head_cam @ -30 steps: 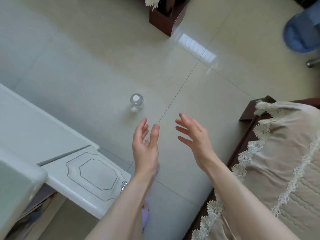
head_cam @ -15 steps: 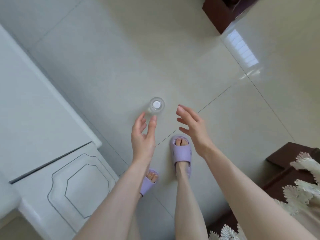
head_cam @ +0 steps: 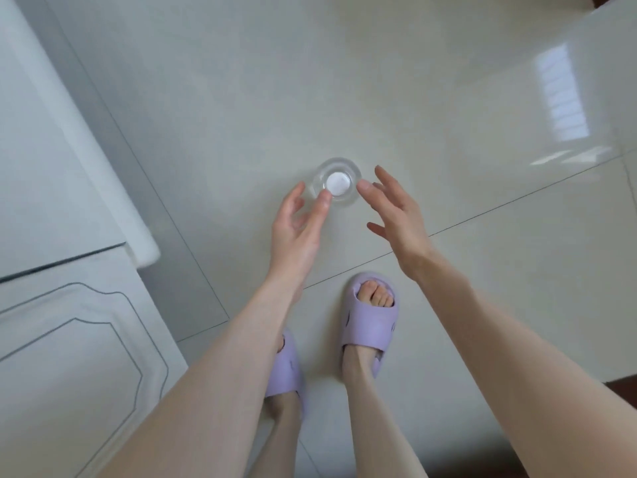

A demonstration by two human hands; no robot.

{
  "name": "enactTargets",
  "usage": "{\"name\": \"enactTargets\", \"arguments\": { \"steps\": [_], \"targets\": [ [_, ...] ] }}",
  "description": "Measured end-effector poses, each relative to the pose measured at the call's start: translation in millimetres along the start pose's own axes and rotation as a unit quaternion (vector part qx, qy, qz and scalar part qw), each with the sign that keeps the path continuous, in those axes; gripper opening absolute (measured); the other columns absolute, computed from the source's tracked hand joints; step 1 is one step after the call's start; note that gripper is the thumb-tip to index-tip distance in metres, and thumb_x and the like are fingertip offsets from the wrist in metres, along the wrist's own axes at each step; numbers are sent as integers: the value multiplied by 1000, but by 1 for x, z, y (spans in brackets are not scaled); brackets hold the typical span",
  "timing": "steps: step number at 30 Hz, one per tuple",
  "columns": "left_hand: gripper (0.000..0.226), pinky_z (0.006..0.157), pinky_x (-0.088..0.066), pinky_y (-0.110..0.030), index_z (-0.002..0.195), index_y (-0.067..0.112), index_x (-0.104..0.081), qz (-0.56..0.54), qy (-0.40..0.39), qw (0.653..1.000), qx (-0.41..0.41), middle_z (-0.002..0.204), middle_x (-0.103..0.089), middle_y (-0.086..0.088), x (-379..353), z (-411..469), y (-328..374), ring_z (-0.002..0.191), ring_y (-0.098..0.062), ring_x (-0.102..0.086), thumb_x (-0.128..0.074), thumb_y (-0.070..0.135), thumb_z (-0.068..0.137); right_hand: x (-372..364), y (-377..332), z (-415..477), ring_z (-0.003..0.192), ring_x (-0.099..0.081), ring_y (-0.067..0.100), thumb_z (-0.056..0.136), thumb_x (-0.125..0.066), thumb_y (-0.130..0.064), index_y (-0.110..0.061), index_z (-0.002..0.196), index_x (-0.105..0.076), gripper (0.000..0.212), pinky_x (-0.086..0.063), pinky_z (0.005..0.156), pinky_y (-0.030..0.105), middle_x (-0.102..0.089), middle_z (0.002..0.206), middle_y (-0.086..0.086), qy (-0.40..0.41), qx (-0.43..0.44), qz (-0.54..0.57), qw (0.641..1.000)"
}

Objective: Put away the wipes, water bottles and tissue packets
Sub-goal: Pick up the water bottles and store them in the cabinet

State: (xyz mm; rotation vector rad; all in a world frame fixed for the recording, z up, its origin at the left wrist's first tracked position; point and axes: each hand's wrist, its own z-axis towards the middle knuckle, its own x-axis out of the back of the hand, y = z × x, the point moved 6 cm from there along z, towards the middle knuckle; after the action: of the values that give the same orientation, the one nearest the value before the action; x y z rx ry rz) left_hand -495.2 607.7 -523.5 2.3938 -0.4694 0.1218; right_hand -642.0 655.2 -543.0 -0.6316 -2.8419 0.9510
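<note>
A clear water bottle (head_cam: 339, 174) with a white cap stands upright on the tiled floor, seen almost straight from above. My left hand (head_cam: 298, 225) is open just left of it, the thumb tip overlapping the bottle's lower left edge. My right hand (head_cam: 396, 215) is open just right of it, fingertips at the bottle's right edge. Neither hand is closed around the bottle. No wipes or tissue packets are in view.
A white cabinet (head_cam: 51, 201) with a panelled door (head_cam: 79, 367) fills the left side. My feet in purple slippers (head_cam: 372, 322) stand on the floor just below the bottle. Dark wooden furniture (head_cam: 620, 384) shows at the right edge.
The view has tilted further down and closer to the bottle. Both hands have reached forward and now flank the bottle at its sides, where before they were short of it.
</note>
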Motion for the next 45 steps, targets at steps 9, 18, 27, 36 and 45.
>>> {"name": "enactTargets", "arguments": {
  "steps": [9,18,27,36,45],
  "targets": [
    [94,113,-33,-37,150,34,-26,-50,-76,996,3,138,-42,33,-13,41,-37,104,27,-44,-64,67,71,-13,25,47,122,-44,-3,75,-64,-55,-36,146,-38,78,-40,103,33,-49,120,-33,-39,12,-9,999],
    [16,98,-41,-31,110,43,-58,-51,-129,989,-47,107,-64,36,-21,51,-16,105,18,-55,-53,41,95,-18,19,50,128,-51,11,68,-65,-62,-30,137,-52,77,-43,107,37,-58,135,-14,-32,-5,46,998],
    [44,96,-45,-32,114,38,-57,-45,-104,992,-62,99,-65,32,-1,-25,51,94,20,-57,-63,59,75,-20,-49,-39,129,-50,13,71,-61,-64,-40,133,-54,67,-42,107,45,-58,132,-19,-12,16,30,999],
    [42,80,-48,-25,102,35,-58,-34,-122,986,-108,87,-66,25,39,-154,132,84,16,-60,-60,64,72,-38,-119,-188,122,-52,0,64,-61,-69,-44,128,-56,69,-43,101,42,-61,124,-24,18,63,57,996],
    [36,80,-52,-26,100,32,-59,29,-195,971,-135,82,-66,20,73,-246,141,84,9,-64,-63,57,75,-59,-104,-306,117,-60,8,59,-62,-72,-43,109,-68,58,-49,88,35,-66,119,-17,107,75,161,978]
  ]
}}
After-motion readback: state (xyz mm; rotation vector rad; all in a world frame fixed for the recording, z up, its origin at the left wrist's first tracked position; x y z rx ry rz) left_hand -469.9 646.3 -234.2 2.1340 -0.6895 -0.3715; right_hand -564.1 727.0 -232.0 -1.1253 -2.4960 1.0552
